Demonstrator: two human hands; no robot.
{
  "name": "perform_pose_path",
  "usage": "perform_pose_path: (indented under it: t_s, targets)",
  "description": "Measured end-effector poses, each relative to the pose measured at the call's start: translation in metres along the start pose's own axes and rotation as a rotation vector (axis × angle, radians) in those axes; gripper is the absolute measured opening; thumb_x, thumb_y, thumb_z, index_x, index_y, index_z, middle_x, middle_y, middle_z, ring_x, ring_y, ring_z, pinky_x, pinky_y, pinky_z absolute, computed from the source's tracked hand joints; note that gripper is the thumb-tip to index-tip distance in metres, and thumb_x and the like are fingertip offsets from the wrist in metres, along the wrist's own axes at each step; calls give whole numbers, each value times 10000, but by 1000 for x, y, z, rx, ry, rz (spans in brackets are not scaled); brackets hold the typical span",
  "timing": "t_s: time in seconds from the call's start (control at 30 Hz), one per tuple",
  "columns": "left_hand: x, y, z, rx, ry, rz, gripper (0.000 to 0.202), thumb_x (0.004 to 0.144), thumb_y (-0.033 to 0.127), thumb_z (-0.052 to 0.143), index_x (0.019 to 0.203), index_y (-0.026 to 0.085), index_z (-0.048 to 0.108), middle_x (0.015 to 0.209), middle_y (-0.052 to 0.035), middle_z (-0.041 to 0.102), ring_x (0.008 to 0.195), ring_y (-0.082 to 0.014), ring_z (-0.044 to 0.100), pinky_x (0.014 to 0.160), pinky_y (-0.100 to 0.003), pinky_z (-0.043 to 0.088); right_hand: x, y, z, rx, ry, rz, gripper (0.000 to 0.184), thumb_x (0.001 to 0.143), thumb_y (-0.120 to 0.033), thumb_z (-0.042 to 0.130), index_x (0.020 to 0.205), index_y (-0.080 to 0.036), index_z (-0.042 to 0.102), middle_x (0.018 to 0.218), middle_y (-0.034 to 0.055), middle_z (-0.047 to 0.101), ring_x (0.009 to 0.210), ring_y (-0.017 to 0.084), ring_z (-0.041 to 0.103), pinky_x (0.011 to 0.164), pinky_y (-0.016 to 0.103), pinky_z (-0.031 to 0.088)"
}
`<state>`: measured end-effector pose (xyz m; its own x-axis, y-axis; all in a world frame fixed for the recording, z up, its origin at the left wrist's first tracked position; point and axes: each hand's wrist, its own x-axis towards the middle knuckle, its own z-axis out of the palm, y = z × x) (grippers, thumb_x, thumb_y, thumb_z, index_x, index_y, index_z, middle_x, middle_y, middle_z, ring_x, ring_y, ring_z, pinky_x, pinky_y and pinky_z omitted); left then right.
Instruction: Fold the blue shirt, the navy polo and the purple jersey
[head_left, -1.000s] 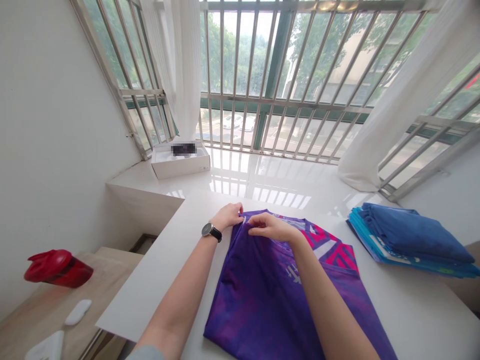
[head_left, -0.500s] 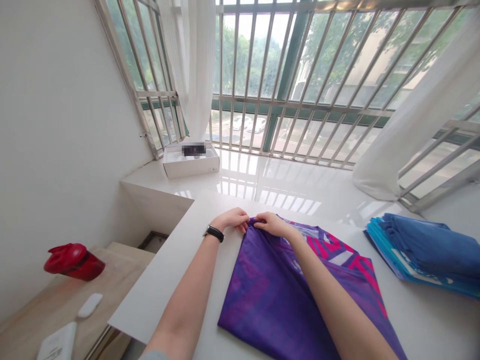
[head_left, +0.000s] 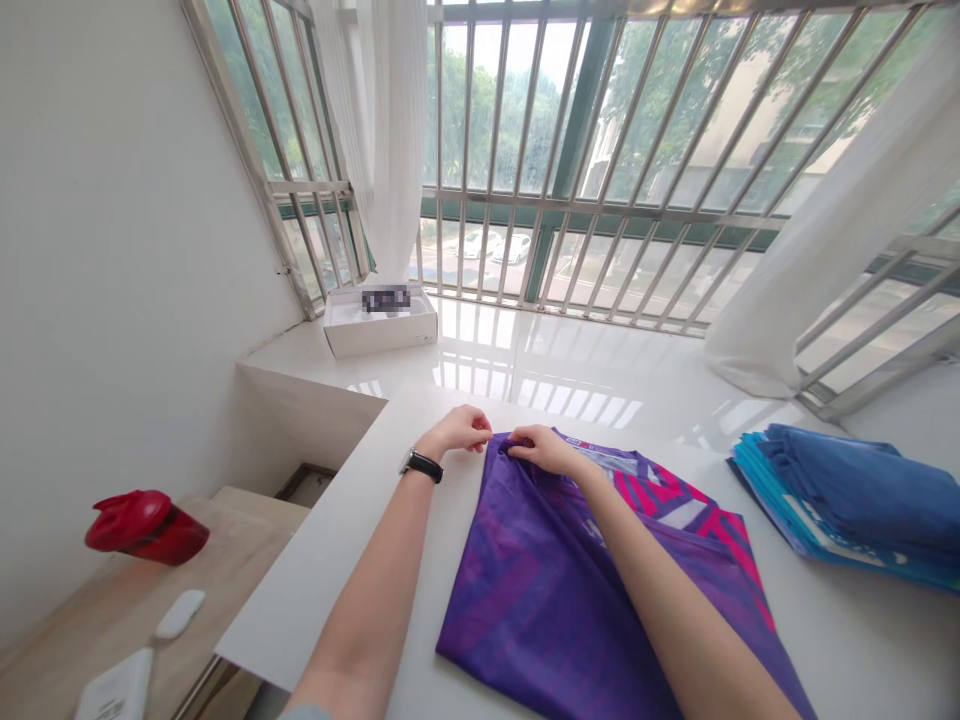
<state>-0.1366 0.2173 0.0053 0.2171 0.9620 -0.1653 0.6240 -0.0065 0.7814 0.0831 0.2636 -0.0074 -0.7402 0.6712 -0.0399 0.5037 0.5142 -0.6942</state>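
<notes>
A purple shirt (head_left: 540,580) with pink and white pattern lies partly folded on the white tabletop (head_left: 330,545). My left hand (head_left: 463,430), below a black-banded watch (head_left: 422,464), pinches the shirt's far left corner between thumb and fingers. Just to its right, my right hand (head_left: 546,448) is closed on the far edge of the same shirt, where the cloth bunches under the fingers. My right forearm crosses over the shirt and hides part of its middle. The collar, with a pale inner lining, shows beyond that forearm.
Folded blue clothes (head_left: 862,500) are stacked at the right. A white box (head_left: 381,330) stands on the window ledge at the back left. On a lower wooden surface at left are a red bottle (head_left: 150,525), a white mouse (head_left: 180,613) and a white box-like object (head_left: 116,688).
My left hand has shifted slightly left and away from me, drawing the shirt's corner outward. My right hand stays almost where it was.
</notes>
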Motion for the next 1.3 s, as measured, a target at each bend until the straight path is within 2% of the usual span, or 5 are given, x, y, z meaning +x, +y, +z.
perform_pose_path:
  t_s: [0.2, 0.43, 0.83, 1.1, 1.3]
  targets:
    - [5, 10, 10, 221, 47, -7, 111, 713, 248, 638, 714, 154, 698, 595, -24, 659, 594, -148, 619, 564, -218, 441, -6, 4, -1, 69, -72, 1, 227, 800, -322, 618, 949, -189, 724, 802, 12, 676, 724, 165, 566, 696, 296, 444]
    - [7, 26, 24, 388, 50, -56, 263, 641, 437, 732, 624, 179, 681, 614, -44, 662, 613, -177, 602, 587, -246, 427, -11, 10, -8, 193, -182, -29, 271, 751, -366, 677, 939, -181, 741, 892, 34, 731, 830, 198, 644, 775, 309, 500]
    - [0, 48, 28, 552, 64, -63, 196, 732, 345, 639, 646, 176, 688, 663, -97, 674, 665, -231, 638, 612, -281, 432, -15, 14, -4, 335, -121, -39, 264, 746, -370, 696, 923, -179, 740, 872, 34, 731, 812, 195, 643, 774, 317, 497]
    - [5, 36, 30, 354, -12, -29, 261, 760, 375, 615, 631, 152, 659, 550, -6, 583, 576, -144, 534, 542, -228, 348, -15, 15, -6, 399, -70, -38, 274, 773, -398, 668, 927, -176, 715, 875, 29, 727, 827, 192, 649, 794, 317, 497]
    - [3, 27, 16, -57, -170, -106, 388, 877, 435, 441, 680, 155, 624, 613, -9, 618, 595, -144, 581, 546, -233, 397, -6, 9, 4, 271, 82, -22, 244, 823, -371, 591, 901, -162, 690, 820, 30, 701, 759, 179, 615, 718, 309, 486]
